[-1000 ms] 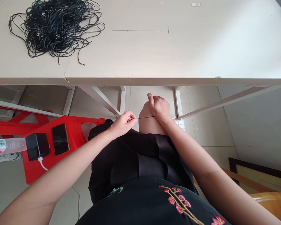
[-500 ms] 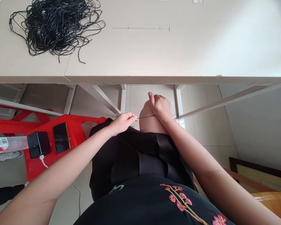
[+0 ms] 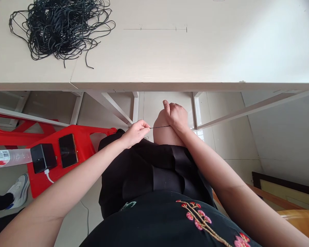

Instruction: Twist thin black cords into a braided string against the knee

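Black twisted cord (image 3: 160, 127), one: stretching between the hands, just off the worktop's (image 3: 170, 61) front edge. Left hand (image 3: 136, 133): pinching it. Right hand (image 3: 177, 116): resting on the knee (image 3: 161, 135); whether gripping, cannot tell. Black cord tangle (image 3: 59, 31): lying near that edge, leftward.
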Available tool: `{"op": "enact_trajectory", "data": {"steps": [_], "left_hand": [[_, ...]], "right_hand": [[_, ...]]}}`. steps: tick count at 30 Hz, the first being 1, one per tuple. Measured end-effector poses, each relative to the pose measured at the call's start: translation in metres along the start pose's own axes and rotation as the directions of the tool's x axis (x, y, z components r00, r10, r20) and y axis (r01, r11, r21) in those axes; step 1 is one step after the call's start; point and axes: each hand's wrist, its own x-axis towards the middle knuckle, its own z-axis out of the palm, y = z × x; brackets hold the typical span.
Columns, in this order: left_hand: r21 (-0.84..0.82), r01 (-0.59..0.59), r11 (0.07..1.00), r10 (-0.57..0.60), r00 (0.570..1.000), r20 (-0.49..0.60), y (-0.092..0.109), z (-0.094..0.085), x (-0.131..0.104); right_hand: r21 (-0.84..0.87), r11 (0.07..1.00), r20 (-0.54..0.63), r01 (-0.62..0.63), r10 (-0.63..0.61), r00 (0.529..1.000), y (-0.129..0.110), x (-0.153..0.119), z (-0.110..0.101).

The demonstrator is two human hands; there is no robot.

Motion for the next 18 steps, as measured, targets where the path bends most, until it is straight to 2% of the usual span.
{"op": "enact_trajectory", "data": {"steps": [5,12,18], "left_hand": [[0.082,-0.057,0.995,0.057,0.998,0.007,-0.0069,-0.0012,0.0035],[0.147,-0.123,0.981,0.128,0.991,-0.028,-0.0033,0.0031,0.0049],[0.191,-0.147,0.970,0.152,0.988,-0.011,-0.0010,0.0028,0.0060]], "right_hand": [[0.009,1.000,0.002,0.000,0.000,1.000,0.0004,-0.0006,-0.0002],[0.006,1.000,-0.007,0.004,-0.004,1.000,0.0006,-0.0009,0.0000],[0.001,1.000,-0.025,0.006,-0.006,1.000,0.0010,-0.0006,0.0002]]}}
